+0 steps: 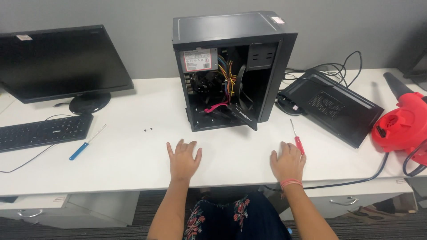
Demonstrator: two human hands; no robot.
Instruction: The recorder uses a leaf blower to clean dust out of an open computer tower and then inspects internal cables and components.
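Observation:
My left hand (183, 159) lies flat on the white desk (133, 151), fingers spread, holding nothing. My right hand (288, 162) also rests palm down on the desk, its fingers right beside the handle of a red screwdriver (297, 138) that lies on the surface. Behind both hands stands a black computer tower (231, 69) with its side open, showing coloured cables and a pink ribbon inside. Two small screws (148, 130) lie on the desk left of the tower.
The removed black side panel (331, 106) leans at the right, with cables behind it. A red electric blower (400, 122) sits at the far right. A monitor (62, 62), a black keyboard (44, 132) and a blue screwdriver (84, 144) are at the left.

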